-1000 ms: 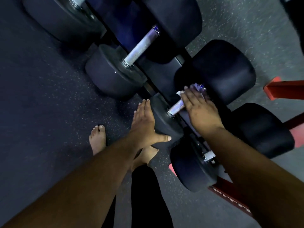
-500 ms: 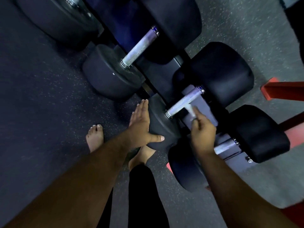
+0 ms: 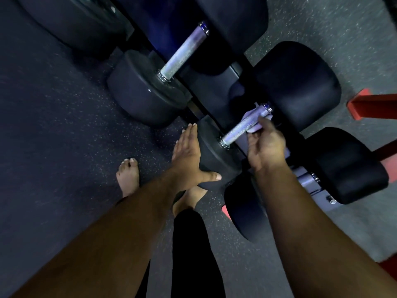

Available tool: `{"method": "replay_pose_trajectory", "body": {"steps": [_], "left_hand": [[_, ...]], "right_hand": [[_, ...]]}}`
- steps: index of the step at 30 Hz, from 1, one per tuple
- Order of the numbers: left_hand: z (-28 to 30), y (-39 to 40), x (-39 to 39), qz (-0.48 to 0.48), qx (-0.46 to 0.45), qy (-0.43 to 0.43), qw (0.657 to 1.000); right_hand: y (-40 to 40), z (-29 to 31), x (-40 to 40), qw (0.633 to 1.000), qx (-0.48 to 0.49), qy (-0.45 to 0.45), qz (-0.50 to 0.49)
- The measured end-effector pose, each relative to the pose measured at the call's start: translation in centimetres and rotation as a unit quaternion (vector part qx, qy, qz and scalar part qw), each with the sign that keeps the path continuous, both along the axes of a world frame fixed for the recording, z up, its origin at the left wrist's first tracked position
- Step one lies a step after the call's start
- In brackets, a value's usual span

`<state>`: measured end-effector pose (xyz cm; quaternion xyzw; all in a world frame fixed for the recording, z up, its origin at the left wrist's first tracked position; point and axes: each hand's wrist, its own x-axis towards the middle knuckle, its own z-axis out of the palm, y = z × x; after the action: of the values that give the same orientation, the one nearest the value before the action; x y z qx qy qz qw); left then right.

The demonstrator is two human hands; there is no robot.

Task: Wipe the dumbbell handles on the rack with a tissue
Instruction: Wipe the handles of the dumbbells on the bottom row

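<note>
Centre right of frame: right hand (image 3: 265,145) under the middle handle (image 3: 242,126), fingers curled, pressing a tissue (image 3: 254,123) against it; tissue mostly hidden behind bar and fingers. Left hand (image 3: 187,155) flat, fingers straight, thumb spread, resting on that dumbbell's near head (image 3: 214,153). Upper handle (image 3: 184,52) bare, upper centre. Lowest handle (image 3: 306,178) largely covered by the right forearm. Rack (image 3: 373,104) cut off right, red parts only. Bare feet (image 3: 127,179) lower centre, one half hidden.

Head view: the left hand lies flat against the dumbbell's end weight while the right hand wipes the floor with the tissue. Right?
Not quite. In the head view the right hand holds the tissue against the dumbbell handle, not the floor. The left hand does lie flat against the end weight.
</note>
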<state>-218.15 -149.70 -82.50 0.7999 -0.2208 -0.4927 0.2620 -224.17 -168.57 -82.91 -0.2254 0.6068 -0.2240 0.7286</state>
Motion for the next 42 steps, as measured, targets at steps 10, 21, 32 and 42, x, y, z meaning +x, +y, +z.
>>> {"method": "replay_pose_trajectory", "body": {"steps": [10,21,32,42], "left_hand": [[-0.1,0.1,-0.1,-0.009,0.008,-0.018,1.0],[-0.1,0.2,-0.1,-0.01,0.001,-0.015,1.0],[0.1,0.1,0.0,-0.012,0.004,-0.012,1.0],[0.2,0.1,0.0,-0.013,0.009,-0.011,1.0]], "right_hand": [[0.4,0.9,3.9,0.988,-0.043,0.145,0.02],[-0.1,1.4,3.7,0.99,-0.032,0.134,-0.008],[4.2,0.7,-0.9,0.938,-0.004,0.182,0.295],[4.3,-0.6,-3.0,0.904,-0.087,0.225,0.353]]}}
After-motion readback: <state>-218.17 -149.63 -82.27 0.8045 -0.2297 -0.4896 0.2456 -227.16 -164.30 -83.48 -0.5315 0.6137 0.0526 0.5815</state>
